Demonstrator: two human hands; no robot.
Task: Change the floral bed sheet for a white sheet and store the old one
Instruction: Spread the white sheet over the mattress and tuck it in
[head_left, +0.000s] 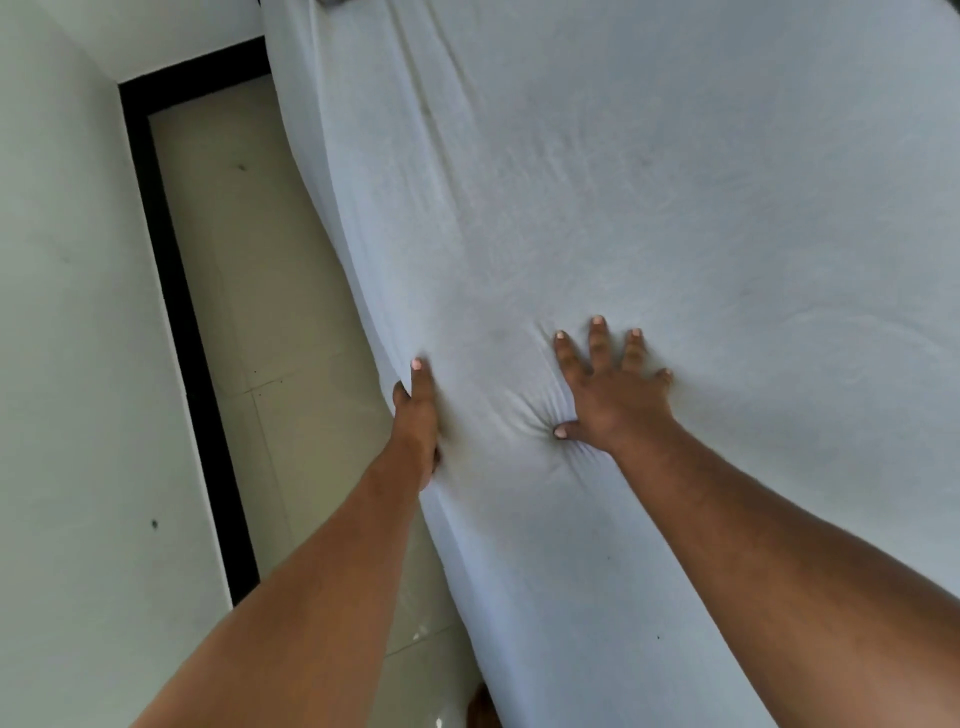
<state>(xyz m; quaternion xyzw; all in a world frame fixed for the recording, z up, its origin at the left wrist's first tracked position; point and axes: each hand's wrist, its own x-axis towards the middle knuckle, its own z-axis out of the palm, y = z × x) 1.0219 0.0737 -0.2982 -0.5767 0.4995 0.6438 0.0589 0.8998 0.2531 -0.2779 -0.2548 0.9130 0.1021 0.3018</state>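
Note:
The white sheet (649, 182) covers the whole mattress, with a few long creases near the far left and small wrinkles across the top. My right hand (613, 395) lies flat on it with fingers spread, pressing a dent into the fabric. My left hand (418, 415) is at the bed's left edge, seen side-on, its fingers straight along the sheet where it turns down over the side. The floral sheet is out of view.
A narrow strip of beige tiled floor (249, 312) runs between the bed's left side and a white wall (67, 364) with a black skirting (176, 312). A small grey object (332, 3) shows at the bed's far edge.

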